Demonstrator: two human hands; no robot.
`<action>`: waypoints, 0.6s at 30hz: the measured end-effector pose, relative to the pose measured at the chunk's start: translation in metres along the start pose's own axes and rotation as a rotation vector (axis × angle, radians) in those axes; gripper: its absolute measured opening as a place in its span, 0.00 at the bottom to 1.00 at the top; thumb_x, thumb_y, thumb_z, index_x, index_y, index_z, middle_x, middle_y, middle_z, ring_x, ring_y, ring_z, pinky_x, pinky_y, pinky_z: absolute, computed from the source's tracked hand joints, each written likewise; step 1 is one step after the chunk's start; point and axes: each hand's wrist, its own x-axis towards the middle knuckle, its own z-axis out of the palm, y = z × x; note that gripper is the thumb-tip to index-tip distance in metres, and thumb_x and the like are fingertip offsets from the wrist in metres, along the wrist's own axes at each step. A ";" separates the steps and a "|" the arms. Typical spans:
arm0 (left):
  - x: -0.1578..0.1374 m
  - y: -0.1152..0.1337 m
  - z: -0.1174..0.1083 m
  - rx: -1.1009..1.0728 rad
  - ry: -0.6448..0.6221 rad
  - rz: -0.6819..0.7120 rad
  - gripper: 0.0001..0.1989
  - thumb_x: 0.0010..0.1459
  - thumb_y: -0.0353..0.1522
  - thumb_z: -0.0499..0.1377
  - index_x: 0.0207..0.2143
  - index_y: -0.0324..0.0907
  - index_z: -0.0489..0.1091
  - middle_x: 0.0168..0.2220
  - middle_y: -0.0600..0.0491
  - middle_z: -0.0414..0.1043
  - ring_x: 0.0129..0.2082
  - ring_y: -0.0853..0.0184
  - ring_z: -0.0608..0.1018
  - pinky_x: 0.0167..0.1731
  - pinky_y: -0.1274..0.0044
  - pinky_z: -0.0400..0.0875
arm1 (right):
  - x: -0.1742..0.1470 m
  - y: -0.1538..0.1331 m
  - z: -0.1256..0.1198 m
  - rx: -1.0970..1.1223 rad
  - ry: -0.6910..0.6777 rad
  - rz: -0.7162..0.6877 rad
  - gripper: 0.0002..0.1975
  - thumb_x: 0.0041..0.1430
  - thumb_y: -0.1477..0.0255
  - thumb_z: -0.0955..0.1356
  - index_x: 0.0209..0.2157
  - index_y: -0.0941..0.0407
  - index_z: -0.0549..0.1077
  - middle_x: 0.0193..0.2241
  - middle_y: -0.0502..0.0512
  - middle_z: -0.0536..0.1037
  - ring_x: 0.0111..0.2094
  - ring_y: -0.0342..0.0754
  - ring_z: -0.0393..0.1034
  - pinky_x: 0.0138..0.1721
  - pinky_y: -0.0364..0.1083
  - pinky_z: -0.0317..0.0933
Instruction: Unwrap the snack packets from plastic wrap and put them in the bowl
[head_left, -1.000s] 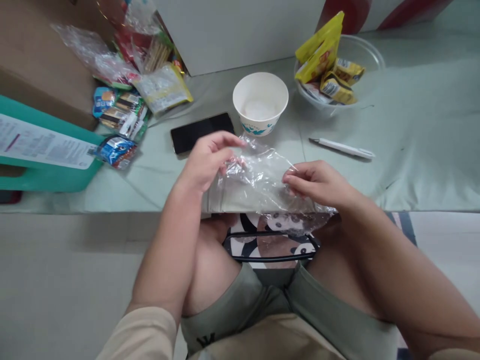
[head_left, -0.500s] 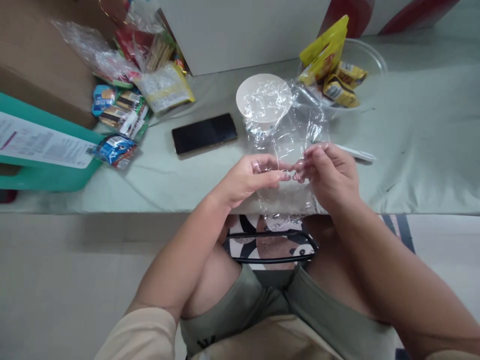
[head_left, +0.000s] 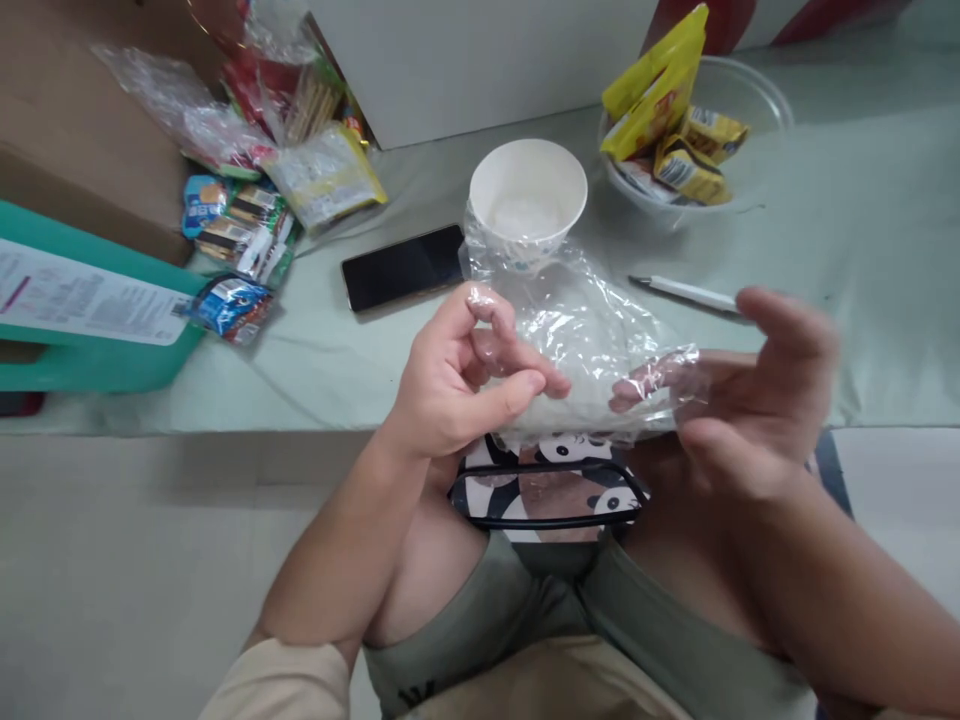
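Note:
A clear, crinkled plastic bag [head_left: 574,320] spreads between my hands at the table's front edge. My left hand [head_left: 454,375] has curled fingers with film over them, and its thumb lies close to a fingertip, gripping the bag. On the other side my right hand [head_left: 765,400] is open, thumb apart and slightly blurred. Its far fingers reach into or under the film; which of these, I cannot tell. Just beyond the bag stands a white paper bowl [head_left: 529,195], with film touching its near side. Behind my right hand lies a white pen-like tool [head_left: 690,293] with a dark tip.
Left of the bowl lies a black phone [head_left: 405,267]. A clear plastic bowl [head_left: 776,115] at the back right holds yellow snack packets [head_left: 694,180]. Snack packs [head_left: 236,230] are heaped at the left, beside a green holder [head_left: 161,355] and a cardboard box [head_left: 75,110].
My hands have moved apart, the right one outward with its fingers opening. The bag has widened between them and dropped away from the bowl's mouth. The white tool is now more exposed.

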 end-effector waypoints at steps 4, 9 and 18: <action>-0.003 0.001 0.001 -0.002 -0.001 0.020 0.26 0.55 0.43 0.72 0.37 0.48 0.55 0.27 0.61 0.81 0.29 0.63 0.86 0.34 0.70 0.80 | 0.005 -0.007 0.000 -0.135 -0.147 0.018 0.19 0.51 0.71 0.78 0.45 0.43 0.80 0.29 0.48 0.83 0.25 0.50 0.79 0.25 0.50 0.76; -0.004 -0.006 0.003 -0.047 -0.010 0.195 0.25 0.57 0.39 0.72 0.40 0.50 0.55 0.34 0.60 0.82 0.36 0.61 0.88 0.42 0.68 0.82 | 0.004 -0.011 0.007 -0.186 0.031 -0.015 0.17 0.57 0.75 0.75 0.46 0.43 0.81 0.32 0.48 0.84 0.30 0.48 0.80 0.32 0.50 0.78; 0.008 -0.025 -0.003 0.413 0.056 0.490 0.15 0.60 0.24 0.63 0.47 0.47 0.74 0.39 0.57 0.79 0.38 0.70 0.86 0.38 0.78 0.80 | 0.008 0.008 -0.004 -0.491 -0.065 -0.289 0.18 0.57 0.72 0.74 0.49 0.44 0.79 0.37 0.50 0.84 0.44 0.54 0.77 0.52 0.59 0.71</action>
